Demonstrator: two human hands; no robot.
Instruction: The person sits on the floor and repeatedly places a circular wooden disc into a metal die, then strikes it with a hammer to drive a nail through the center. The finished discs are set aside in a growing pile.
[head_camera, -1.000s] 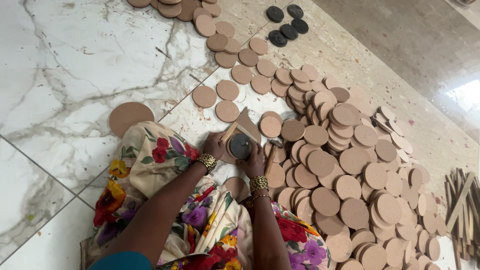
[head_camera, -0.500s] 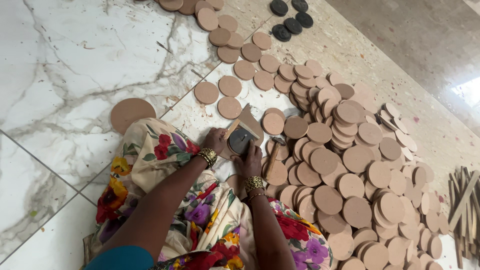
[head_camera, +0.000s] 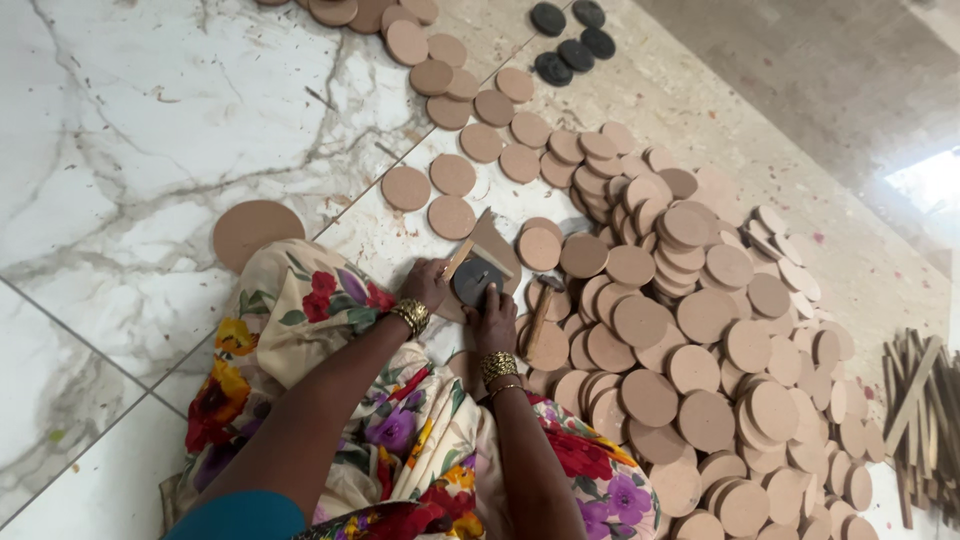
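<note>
The white marble-veined tiled floor (head_camera: 130, 120) lies bare on the left, with open room there; on the right a big heap of round tan fibreboard discs (head_camera: 690, 340) crowds in and runs off the lower edge. A floral cloth (head_camera: 330, 400) over the person's lap hides part of one large tan disc (head_camera: 255, 230). The left hand (head_camera: 425, 285) presses a small tan wooden block (head_camera: 470, 258), its grip closed on the block's near end. The right hand (head_camera: 492, 315) rests fingers on a dark grey round disc (head_camera: 472, 282); whether that grip clasps it is hard to make out. Disc and block touch, between both hands.
</note>
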